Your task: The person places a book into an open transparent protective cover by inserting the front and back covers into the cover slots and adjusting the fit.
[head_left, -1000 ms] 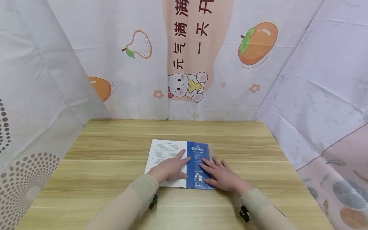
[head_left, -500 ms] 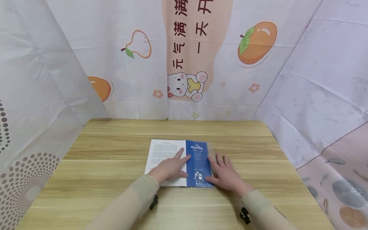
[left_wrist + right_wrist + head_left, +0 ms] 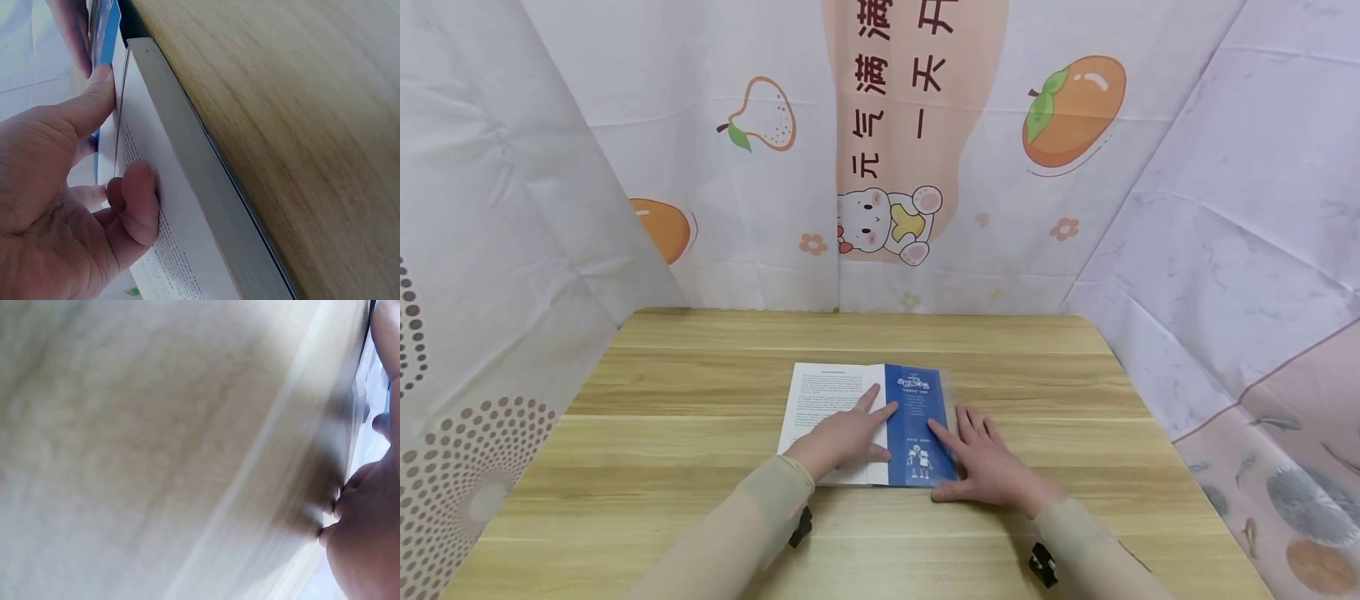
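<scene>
Leftmost, the left hand [image 3: 844, 439] lies flat on the white printed page [image 3: 827, 400] of an open book [image 3: 868, 421], fingers [image 3: 874, 398] straight and spread, pressing the page down near the fold. Centrally, the book rests on the wooden tabletop [image 3: 700, 467]; its right half is a blue flap [image 3: 916, 417] bearing small white text and figures, edged by a clear plastic cover [image 3: 950, 385]. Rightward, the right hand [image 3: 988, 462] rests on the tabletop at the flap's right edge, fingers [image 3: 943, 435] extended and relaxed, the forefinger lying on the blue surface, the thumb along the book's near edge. Neither hand grips anything. Printed cloth [image 3: 917, 150] hangs behind.
</scene>
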A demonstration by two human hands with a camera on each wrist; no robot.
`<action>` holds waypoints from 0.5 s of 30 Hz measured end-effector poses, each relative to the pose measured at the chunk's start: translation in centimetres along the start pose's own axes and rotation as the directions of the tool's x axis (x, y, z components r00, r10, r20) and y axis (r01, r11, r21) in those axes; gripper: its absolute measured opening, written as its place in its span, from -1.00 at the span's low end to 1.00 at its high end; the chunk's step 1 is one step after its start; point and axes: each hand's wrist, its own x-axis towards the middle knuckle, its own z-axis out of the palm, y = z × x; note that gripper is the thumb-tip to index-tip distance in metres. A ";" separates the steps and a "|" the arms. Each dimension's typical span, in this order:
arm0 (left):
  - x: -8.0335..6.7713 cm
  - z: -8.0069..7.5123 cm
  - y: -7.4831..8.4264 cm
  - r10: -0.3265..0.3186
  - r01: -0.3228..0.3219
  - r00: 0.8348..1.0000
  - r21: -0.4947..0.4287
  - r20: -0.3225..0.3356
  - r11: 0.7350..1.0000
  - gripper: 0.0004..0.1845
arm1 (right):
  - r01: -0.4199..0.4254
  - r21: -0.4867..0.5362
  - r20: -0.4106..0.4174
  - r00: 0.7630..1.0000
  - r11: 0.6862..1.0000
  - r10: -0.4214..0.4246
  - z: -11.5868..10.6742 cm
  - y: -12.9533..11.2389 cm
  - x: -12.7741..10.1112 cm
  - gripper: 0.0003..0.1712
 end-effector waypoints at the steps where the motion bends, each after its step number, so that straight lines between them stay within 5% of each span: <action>1: 0.0 0.0 -0.1 0.001 -0.001 1.000 -0.002 0.002 1.000 -0.10 | 0.000 0.000 0.012 1.000 1.000 0.000 0.0 0.0 0.0 0.28; 15: -0.1 -0.1 -1.0 0.044 -0.045 0.999 -0.105 -0.009 0.993 -0.14 | 0.041 -0.041 -0.013 0.999 0.998 -0.042 0.0 -0.6 0.1 0.15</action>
